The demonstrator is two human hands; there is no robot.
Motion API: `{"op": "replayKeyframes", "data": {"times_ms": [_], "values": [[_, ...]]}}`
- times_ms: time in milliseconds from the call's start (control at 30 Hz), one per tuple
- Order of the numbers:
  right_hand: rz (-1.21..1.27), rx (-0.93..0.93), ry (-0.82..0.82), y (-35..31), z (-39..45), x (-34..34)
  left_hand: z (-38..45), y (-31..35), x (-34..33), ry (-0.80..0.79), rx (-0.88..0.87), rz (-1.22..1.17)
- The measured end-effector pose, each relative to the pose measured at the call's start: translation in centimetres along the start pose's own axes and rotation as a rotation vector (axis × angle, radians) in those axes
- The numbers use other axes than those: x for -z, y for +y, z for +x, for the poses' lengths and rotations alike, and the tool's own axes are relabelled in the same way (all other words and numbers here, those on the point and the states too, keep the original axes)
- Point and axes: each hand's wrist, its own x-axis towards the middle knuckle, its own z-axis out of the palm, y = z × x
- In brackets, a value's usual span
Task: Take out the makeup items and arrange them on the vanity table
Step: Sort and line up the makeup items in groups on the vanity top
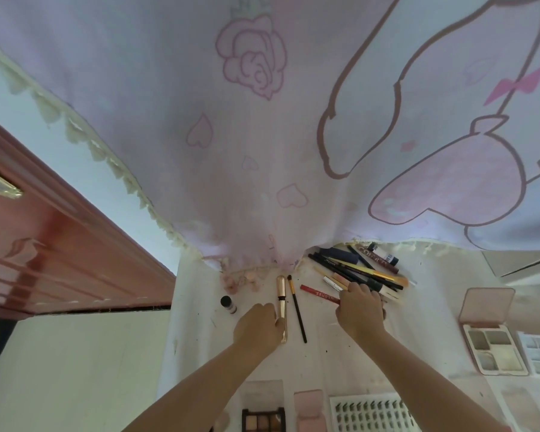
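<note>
I have one view only, from the head-worn camera; no second view shares the scene. It looks forward and steeply down from above the vanity table, close in, with wide-angle bending at the edges. Both forearms enter from the bottom edge. The left hand and right hand sit low of centre, the table edge lying nearer than both grips. Beyond them a pink printed curtain fills the upper frame.

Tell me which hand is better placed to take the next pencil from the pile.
The right hand: its fingers already touch the red pencil at the edge of the pile of dark pencils. The left hand rests at the gold tube, farther away.
</note>
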Motion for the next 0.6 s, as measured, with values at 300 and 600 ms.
{"op": "replayKeyframes", "data": {"times_ms": [300, 600], "values": [[0.216, 0.399, 0.155, 2.0, -2.9, 9.3, -2.3, 5.2, 5.7, 0.577, -0.522, 0.382], [0.588, 0.341, 0.094, 4.7, -7.4, 18.1, -5.4, 7.7, 11.2, 0.695, -0.783, 0.367]]}}
